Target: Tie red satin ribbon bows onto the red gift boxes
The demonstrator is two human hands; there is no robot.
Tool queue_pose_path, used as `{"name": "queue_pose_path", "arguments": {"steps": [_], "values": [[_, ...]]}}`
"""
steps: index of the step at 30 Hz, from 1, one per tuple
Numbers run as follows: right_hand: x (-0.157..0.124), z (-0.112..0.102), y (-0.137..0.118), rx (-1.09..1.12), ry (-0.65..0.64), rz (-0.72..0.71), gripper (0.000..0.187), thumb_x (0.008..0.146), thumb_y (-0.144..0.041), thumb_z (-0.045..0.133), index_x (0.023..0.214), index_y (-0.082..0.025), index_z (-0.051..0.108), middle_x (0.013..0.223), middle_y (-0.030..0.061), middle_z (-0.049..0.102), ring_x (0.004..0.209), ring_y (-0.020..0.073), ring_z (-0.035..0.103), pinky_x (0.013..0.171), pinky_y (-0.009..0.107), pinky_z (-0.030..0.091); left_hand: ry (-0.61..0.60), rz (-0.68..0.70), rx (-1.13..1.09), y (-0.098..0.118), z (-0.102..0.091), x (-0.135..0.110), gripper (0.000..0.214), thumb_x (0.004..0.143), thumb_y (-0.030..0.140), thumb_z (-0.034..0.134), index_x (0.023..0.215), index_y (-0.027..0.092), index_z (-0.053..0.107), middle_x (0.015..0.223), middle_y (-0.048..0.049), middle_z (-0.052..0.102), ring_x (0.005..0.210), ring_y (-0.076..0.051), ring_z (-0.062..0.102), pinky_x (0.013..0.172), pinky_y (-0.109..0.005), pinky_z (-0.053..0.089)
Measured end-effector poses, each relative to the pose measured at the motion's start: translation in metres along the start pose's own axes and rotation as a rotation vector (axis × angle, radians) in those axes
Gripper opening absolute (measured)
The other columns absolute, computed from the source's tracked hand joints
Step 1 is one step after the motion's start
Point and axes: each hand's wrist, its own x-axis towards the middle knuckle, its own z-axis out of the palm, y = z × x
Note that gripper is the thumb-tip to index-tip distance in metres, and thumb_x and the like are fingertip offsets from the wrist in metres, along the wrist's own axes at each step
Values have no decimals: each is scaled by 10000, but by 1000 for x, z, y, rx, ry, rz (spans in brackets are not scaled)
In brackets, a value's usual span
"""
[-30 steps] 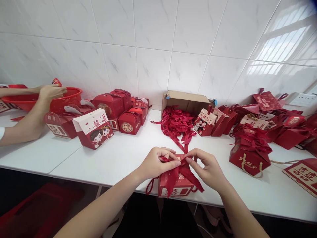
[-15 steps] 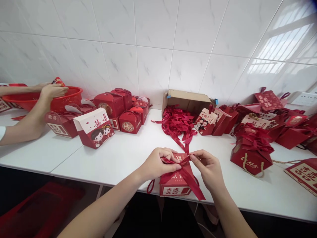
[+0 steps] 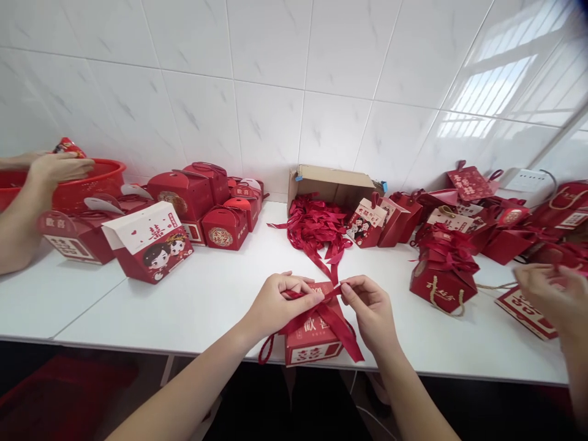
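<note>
L hand & R hand both on red ribbon, over top of red double-happiness gift box; box sits nr front edge of tabletop, betw. the two forearms. L grip: ribbon pinched under thumb, fingers over box top. R grip: thumb + forefinger closed on ribbon, just R of where strands cross. One tail lies slack twd near R corner.

Technique (my judgement): hold L thumb firm at crossing so nothing slips; draw R end out low & sideways, not up, or light card may lift. Satin prob. slides easily: keep strand flat, tension even. Too hard a pull could dent the card.

Containers: cardboard carton at back nr wall, mouth facing front; ribbon heap spills out of it. Red plastic basin far L, contents hidden (co-worker's hands hold a red packet above rim). Rope-handled box to R carries bow; inside not visible. White-flapped box to L, contents likewise hidden.
</note>
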Motion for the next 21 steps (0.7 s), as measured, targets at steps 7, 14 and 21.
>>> {"name": "queue_pose_path", "arguments": {"steps": [7,14,21], "values": [[-5,0,-5,-41,13,-93,84,792,-285,674,776,-203,671,701,8,643,664,142,589,610,262,490,26,-33,-25,0,3,-1,209,718,321,714,549,212,660,746,-54,751,1035,-268,640,1028,-430,385],[-4,1,-3,-150,130,-129,133,794,-314,669,761,-185,670,707,25,648,679,160,587,629,287,482,78,-56,-80,-2,4,-7,134,693,280,733,592,204,688,818,-86,743,1074,-261,612,864,-358,480],[-3,2,-1,-129,162,-90,150,772,-329,682,742,-184,665,691,23,651,669,157,581,644,291,480,48,-117,-89,-1,-1,-7,135,650,298,766,649,169,729,1014,-111,720,1046,-269,633,899,-356,480]]}}
